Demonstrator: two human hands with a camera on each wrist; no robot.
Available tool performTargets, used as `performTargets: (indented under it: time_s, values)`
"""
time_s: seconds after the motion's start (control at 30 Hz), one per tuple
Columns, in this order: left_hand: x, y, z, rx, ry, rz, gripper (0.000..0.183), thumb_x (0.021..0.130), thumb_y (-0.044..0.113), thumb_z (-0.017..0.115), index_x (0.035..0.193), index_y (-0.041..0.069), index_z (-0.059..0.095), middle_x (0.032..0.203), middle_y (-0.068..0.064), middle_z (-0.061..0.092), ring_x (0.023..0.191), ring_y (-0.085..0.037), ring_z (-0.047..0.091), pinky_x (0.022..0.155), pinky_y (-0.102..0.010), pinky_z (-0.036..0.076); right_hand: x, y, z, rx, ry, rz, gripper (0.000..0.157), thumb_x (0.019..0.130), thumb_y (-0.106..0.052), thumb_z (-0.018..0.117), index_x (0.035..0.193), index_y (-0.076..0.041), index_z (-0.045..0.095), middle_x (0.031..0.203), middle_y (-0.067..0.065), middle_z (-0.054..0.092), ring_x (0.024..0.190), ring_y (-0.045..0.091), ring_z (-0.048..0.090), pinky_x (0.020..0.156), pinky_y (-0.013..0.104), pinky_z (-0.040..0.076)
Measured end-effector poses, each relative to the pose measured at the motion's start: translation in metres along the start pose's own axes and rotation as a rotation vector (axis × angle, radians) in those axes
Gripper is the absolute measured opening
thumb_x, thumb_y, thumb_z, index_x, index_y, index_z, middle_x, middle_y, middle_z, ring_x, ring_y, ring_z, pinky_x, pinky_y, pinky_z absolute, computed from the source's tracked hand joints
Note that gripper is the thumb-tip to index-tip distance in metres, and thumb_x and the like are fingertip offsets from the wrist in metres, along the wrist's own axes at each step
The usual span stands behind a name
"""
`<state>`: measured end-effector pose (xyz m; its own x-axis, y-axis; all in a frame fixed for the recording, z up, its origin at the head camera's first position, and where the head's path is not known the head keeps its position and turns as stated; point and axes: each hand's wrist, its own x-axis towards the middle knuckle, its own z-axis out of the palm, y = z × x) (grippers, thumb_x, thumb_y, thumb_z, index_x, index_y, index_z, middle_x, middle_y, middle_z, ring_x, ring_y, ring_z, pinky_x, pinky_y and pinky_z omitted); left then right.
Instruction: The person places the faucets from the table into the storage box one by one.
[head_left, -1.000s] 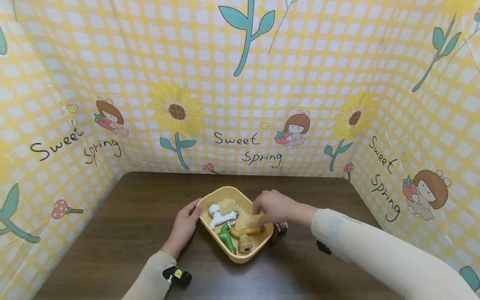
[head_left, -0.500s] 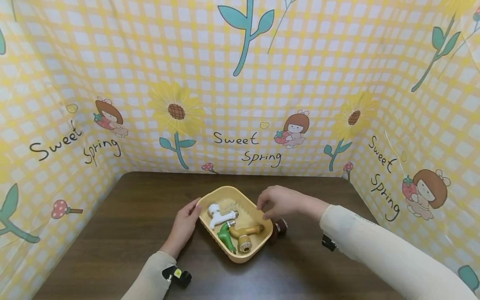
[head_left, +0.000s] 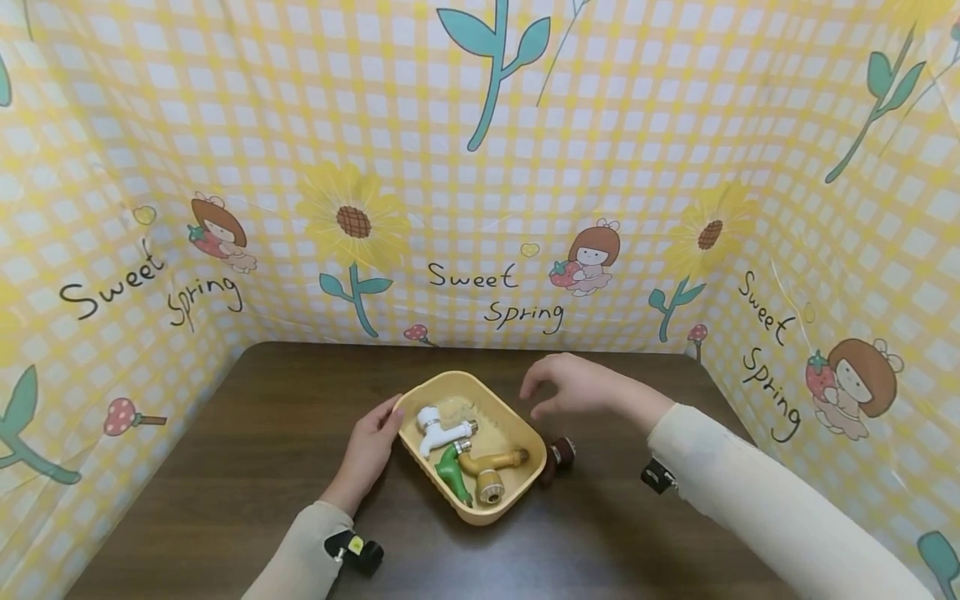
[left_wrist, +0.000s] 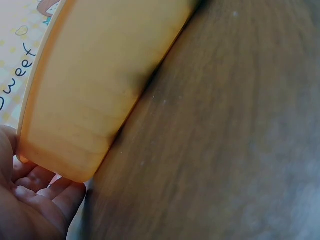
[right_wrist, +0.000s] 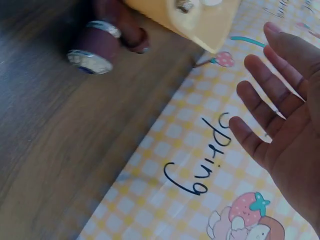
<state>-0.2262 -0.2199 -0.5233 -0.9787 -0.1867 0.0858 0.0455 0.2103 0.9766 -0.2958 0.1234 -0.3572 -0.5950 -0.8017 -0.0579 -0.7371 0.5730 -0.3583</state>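
In the head view, my left hand holds the left edge of a yellow plastic basin, thumb at the rim; the left wrist view shows its fingers under the corner. Three faucets lie inside: a white one, a green one and a mustard-yellow one. My right hand hovers beyond the basin's right side, holding nothing, fingers loosely bent. Just outside the basin's right wall a dark brown faucet rests on the table, partly hidden by the wall; its handle shows in the right wrist view.
A dark wood-grain table carries everything. Yellow checked cloth with printed flowers and lettering rises behind it and along both sides. A small black camera is strapped at my left wrist, another at my right.
My right hand has risen out of the basin and drawn back up and to the right, leaving the mustard-yellow faucet lying inside. The left hand and the basin have stayed put.
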Motion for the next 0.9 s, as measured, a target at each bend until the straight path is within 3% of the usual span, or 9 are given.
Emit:
performTargets:
  time_s: [0.13, 0.37, 0.9]
  values:
    - [0.001, 0.000, 0.000, -0.003, 0.004, 0.004, 0.044, 0.107, 0.024, 0.057, 0.147, 0.004, 0.055, 0.149, -0.013, 0.056, 0.140, -0.022, 0.047, 0.117, -0.039, 0.036, -0.002, -0.001, -0.006, 0.027, 0.039, 0.001, 0.021, 0.087, -0.026, 0.083, 0.106, -0.025, 0.074, 0.110, -0.011, 0.070, 0.112, 0.018, 0.065, 0.100, 0.041, 0.053]
    - [0.000, 0.000, -0.001, 0.011, 0.005, 0.000, 0.045, 0.107, 0.024, 0.056, 0.147, 0.004, 0.054, 0.150, -0.014, 0.055, 0.142, -0.024, 0.046, 0.119, -0.041, 0.035, -0.009, 0.002, -0.007, 0.066, 0.097, 0.049, 0.022, 0.088, -0.029, 0.083, 0.108, -0.026, 0.074, 0.113, -0.011, 0.071, 0.114, 0.016, 0.065, 0.102, 0.042, 0.052]
    - [-0.001, 0.002, 0.001, -0.007, -0.005, -0.009, 0.045, 0.107, 0.026, 0.057, 0.148, 0.006, 0.055, 0.150, -0.012, 0.056, 0.141, -0.021, 0.046, 0.118, -0.036, 0.036, -0.025, 0.016, 0.005, 0.176, 0.237, 0.119, 0.025, 0.087, -0.036, 0.083, 0.109, -0.028, 0.074, 0.113, -0.012, 0.071, 0.115, 0.018, 0.063, 0.099, 0.047, 0.052]
